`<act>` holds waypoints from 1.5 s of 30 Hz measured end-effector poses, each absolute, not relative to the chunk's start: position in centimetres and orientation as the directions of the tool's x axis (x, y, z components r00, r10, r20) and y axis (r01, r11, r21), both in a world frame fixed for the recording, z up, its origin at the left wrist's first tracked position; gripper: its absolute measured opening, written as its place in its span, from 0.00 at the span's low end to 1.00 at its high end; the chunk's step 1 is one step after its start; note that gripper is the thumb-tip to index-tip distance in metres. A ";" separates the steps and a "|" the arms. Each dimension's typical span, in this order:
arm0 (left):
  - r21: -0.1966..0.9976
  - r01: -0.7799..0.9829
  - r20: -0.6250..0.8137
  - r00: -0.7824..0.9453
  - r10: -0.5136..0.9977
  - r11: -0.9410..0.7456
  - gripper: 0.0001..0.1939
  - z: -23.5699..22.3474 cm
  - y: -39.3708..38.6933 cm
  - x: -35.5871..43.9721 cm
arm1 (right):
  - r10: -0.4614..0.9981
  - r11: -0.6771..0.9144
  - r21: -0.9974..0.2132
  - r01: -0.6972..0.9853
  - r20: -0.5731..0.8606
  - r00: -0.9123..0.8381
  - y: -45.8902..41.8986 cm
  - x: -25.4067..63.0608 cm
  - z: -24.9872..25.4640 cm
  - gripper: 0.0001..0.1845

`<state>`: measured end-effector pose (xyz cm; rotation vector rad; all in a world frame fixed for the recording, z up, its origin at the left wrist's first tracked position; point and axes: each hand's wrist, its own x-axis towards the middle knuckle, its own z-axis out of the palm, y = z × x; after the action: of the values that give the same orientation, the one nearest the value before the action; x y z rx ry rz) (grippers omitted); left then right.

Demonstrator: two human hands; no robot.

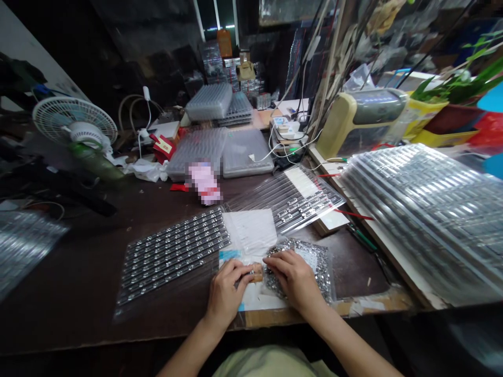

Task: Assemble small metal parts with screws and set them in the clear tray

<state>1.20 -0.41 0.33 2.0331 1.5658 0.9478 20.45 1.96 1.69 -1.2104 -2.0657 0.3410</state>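
Right now both hands are working close together near the edge of the dark workbench (74, 293) — the left hand (227, 289), fingers curled, seems to be pinching the end of a small tan block (256, 272) lying roughly left to right, while the right hand (293, 275), half-closed, is resting on a clear bag of silvery parts (320, 272)

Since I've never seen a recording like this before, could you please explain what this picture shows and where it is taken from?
This picture comes from a camera worn on a person's head, looking forward and down, so the forearms at the bottom are the wearer's own. There is no machine here. The left hand touches a small tan block, though I cannot tell whether it grips it. The right hand lies on a clear bag of small shiny parts. Beside them, a clear plastic sheet with rows of shiny metal pieces lies on the dark table. A white desk fan stands farther back.
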 end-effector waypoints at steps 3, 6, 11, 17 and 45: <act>0.653 0.700 0.268 0.143 0.953 -0.289 0.08 0.5 -0.4 1.4 | 0.856 0.501 -0.562 0.657 0.433 -0.282 2.0 20.3 1.6 0.07; 0.668 0.689 0.257 0.143 0.956 -0.282 0.07 0.6 -0.4 1.4 | 0.885 0.450 -0.585 0.675 0.396 -0.246 1.9 19.6 1.7 0.05; 0.798 0.568 0.252 -0.012 0.968 -0.201 0.07 0.5 -0.2 0.8 | 0.900 0.432 -0.551 0.714 0.320 -0.298 1.5 17.7 1.8 0.02; 0.849 0.503 0.226 -0.072 0.971 -0.160 0.07 0.5 0.0 0.4 | 0.888 0.444 -0.443 0.779 0.334 -0.316 1.2 16.5 1.5 0.01; 0.696 0.633 0.260 0.218 0.941 -0.339 0.06 1.2 0.6 2.7 | 0.865 0.450 -0.327 0.831 0.391 -0.315 1.1 19.8 0.7 0.07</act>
<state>2.72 0.55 1.19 2.0535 1.4516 0.9250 19.79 1.13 0.72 -1.4161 -2.1918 0.0875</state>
